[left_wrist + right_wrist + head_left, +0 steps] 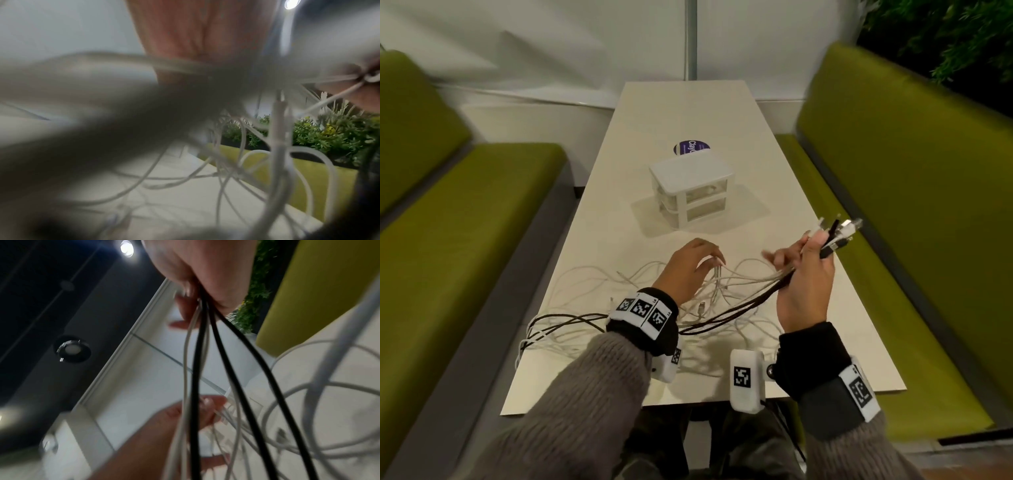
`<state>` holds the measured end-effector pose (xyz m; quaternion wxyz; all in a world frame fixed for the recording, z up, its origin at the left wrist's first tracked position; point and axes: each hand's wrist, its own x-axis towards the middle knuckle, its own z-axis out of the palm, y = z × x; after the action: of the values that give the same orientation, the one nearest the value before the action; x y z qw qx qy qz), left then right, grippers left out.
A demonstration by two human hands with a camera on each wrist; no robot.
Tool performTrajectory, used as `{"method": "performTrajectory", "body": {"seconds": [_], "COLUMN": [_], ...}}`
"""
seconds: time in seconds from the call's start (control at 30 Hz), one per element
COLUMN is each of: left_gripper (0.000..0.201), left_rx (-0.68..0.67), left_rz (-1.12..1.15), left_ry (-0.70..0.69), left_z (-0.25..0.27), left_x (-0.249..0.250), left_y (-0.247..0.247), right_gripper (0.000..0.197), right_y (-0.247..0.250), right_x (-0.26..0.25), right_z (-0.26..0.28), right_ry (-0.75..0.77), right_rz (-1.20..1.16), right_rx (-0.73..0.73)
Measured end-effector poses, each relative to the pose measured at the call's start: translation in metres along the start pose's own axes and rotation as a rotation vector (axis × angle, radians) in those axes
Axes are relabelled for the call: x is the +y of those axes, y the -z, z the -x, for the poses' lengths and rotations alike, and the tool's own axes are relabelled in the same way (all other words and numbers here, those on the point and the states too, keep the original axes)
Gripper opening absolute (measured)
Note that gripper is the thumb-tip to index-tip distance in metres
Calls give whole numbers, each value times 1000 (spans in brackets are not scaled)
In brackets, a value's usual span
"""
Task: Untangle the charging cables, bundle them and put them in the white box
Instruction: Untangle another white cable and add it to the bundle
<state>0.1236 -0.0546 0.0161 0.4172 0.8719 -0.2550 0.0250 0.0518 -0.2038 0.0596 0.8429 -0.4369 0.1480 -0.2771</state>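
A tangle of white charging cables [585, 277] and a few black cables [736, 310] sprawls over the near half of the pale table [688, 113]. My right hand [808, 274] is raised above the table's right side and grips a bunch of cable ends [837, 233], black and white, with the plugs sticking out past the fingers. The black cables [236, 361] run down from that fist [205, 272]. My left hand [695, 263] hovers over the tangle, its fingertips curled around white strands [717, 274]. The white box [691, 186], lidded with two clear drawers, stands mid-table.
A round purple sticker [691, 148] lies behind the box. Green padded benches [465, 240] [911, 171] flank the table on both sides. Plants [945, 34] grow behind the right bench. Some cable loops hang over the table's near left edge [524, 346].
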Motion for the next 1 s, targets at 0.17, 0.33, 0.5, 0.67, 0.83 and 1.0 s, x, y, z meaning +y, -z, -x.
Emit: {"method": "performTrajectory", "body": {"seconds": [0.17, 0.33, 0.5, 0.67, 0.83, 1.0], "left_gripper": [14, 13, 12, 16, 25, 31], "left_rx": [144, 114, 134, 56, -107, -155], "left_rz": [69, 87, 64, 74, -6, -67], "left_ry": [-61, -108, -125, -48, 5, 32], "left_z": [-10, -18, -22, -18, -12, -4], "left_x": [13, 26, 36, 39, 19, -15], "left_y": [3, 6, 3, -6, -11, -8], "right_gripper": [17, 38, 18, 22, 20, 22], "right_y": [3, 4, 2, 3, 2, 9], "right_x": [19, 29, 28, 20, 12, 5], "right_z": [-5, 0, -5, -16, -22, -25], "right_ry": [72, 94, 57, 55, 40, 36], "right_rz": [384, 751, 863, 588, 330, 155], "right_rx": [-71, -227, -301, -198, -28, 129]}}
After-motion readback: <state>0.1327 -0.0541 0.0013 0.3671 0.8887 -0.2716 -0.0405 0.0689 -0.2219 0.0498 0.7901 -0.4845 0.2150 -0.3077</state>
